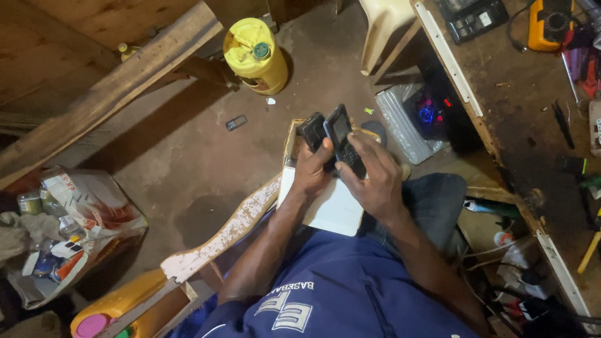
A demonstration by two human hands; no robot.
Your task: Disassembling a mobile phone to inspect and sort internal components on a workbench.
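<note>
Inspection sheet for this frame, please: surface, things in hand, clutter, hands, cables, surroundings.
Surface: wooden workbench at right, scuffed, tools scattered on it.
Things in hand: two dark keypad phones, held over a white box on the lap.
Clutter: yellow jerrycan, bag of bottles, small phone on floor.
Hands: left hand grips one phone; right hand grips the other.
Cables: loose wires under the bench.
Surroundings: dirt floor, wooden plank, plastic chair.

1. Below me the concrete floor (188, 163) carries a yellow jerrycan (256, 55) with a green cap, a small dark phone (236, 122) lying flat, and a printed sack (87, 213) of bottles.
2. To my right, the wooden bench (526, 125) holds a yellow meter (549, 25), a black case (472, 17) and scattered hand tools.
</note>
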